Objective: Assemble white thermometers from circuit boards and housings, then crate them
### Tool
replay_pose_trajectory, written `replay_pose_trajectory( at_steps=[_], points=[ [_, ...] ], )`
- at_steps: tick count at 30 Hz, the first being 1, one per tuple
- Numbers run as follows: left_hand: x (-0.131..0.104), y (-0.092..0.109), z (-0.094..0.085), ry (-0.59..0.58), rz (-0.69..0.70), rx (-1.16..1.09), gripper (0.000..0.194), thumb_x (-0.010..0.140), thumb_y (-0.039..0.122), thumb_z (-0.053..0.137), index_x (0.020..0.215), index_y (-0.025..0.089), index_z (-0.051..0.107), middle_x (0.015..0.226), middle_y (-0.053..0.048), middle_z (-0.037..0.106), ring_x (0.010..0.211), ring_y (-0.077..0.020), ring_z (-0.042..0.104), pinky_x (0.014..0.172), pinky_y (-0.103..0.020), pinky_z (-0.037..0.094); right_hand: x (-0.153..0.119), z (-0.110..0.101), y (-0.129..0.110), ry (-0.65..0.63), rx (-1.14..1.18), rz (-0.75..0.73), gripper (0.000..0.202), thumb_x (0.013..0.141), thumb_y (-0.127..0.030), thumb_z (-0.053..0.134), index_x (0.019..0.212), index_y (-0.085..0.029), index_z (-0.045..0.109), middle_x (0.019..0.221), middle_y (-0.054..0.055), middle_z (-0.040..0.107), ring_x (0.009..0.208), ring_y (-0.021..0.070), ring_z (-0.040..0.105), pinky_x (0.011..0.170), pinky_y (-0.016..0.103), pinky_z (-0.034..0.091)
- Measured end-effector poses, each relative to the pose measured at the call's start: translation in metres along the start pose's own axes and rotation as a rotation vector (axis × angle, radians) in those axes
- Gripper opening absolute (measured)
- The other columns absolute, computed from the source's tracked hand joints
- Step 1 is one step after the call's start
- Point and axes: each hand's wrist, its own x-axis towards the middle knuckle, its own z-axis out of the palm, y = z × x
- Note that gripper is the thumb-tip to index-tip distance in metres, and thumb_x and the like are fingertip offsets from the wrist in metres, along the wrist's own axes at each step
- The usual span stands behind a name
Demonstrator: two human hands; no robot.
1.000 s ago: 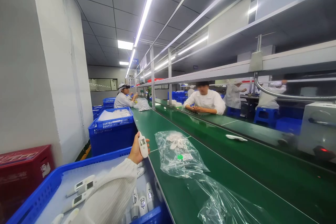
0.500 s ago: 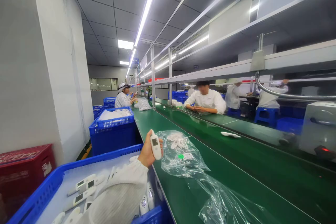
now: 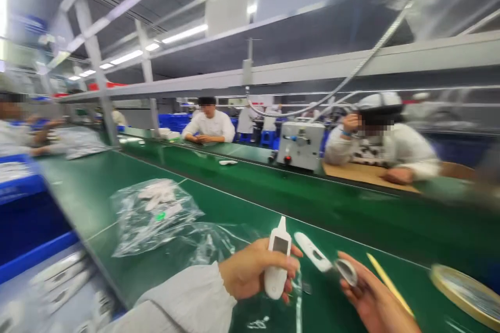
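Note:
Between the thumb and fingers of my left hand point(image 3: 260, 268) is a white thermometer-like device point(image 3: 278, 260), its narrow tip up and its dark screen facing me. My right hand point(image 3: 367, 289), at the lower right, grips a small rounded whitish part point(image 3: 347, 271), blurred by motion. A white shell piece with an oval opening point(image 3: 312, 252) lies on the green bench between the two hands, close to the right fingertips. Left of my hands, a clear plastic bag point(image 3: 156, 213) holds white pieces and a green dot.
A yellow stick point(image 3: 388, 283) and a tape roll point(image 3: 464, 296) lie at the right. Blue crates point(image 3: 23, 265) with white devices stand at the left. Across the green line point(image 3: 253, 187) are a grey machine point(image 3: 300, 145) and two people in white.
The view has swung right. My left hand has moved from above the crate to over the bench, still holding the device. My right hand with its part has come into view.

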Motion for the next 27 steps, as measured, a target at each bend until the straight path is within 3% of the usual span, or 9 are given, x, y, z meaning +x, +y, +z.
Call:
replay_pose_trajectory(
  at_steps=[2,7,13,20,27],
  points=[
    [0.022,-0.015,0.016,-0.08,-0.045,0.072,0.038,0.054,0.017,0.073,0.089,0.017,0.058,0.061,0.003,0.055,0.048,-0.0093,0.052,0.045,-0.023,0.044,-0.004,0.004,-0.013,0.051,0.101,-0.003,0.039,0.049,-0.039,0.08,0.083,-0.023,0.069,0.076,0.001,0.066,0.062,0.0146,0.055,0.058,0.024,0.05],
    [0.05,-0.042,0.035,-0.139,-0.18,0.138,0.039,0.052,0.015,0.071,0.087,0.017,0.056,0.054,0.005,0.055,0.041,-0.0077,0.049,0.037,-0.019,0.041,-0.005,0.013,-0.019,0.028,0.084,-0.073,0.038,0.063,-0.042,0.07,0.094,-0.021,0.066,0.079,0.003,0.066,0.061,0.0141,0.054,0.056,0.026,0.046],
    [0.046,-0.054,0.032,-0.123,-0.24,0.155,0.036,0.053,0.016,0.071,0.085,0.016,0.056,0.053,0.005,0.054,0.04,-0.0066,0.047,0.034,-0.017,0.038,-0.006,0.007,-0.013,0.009,-0.022,-0.09,0.041,0.066,-0.046,0.066,0.098,-0.02,0.064,0.08,0.003,0.064,0.063,0.0144,0.052,0.056,0.025,0.043],
    [0.044,-0.055,0.033,-0.117,-0.256,0.157,0.033,0.054,0.015,0.07,0.084,0.016,0.056,0.055,0.005,0.054,0.038,-0.0059,0.046,0.033,-0.016,0.037,-0.017,0.015,-0.013,-0.043,-0.268,-0.166,0.037,0.072,-0.047,0.061,0.1,-0.022,0.063,0.067,-0.002,0.057,0.062,0.0135,0.045,0.06,0.025,0.039],
    [0.046,-0.056,0.029,-0.1,-0.259,0.193,0.034,0.054,0.019,0.072,0.084,0.016,0.056,0.054,0.005,0.055,0.037,-0.0054,0.047,0.033,-0.015,0.038,-0.023,0.02,-0.016,-0.128,-0.465,-0.229,0.035,0.075,-0.048,0.056,0.098,-0.023,0.062,0.067,-0.002,0.057,0.063,0.0151,0.048,0.064,0.027,0.041]
  ],
)
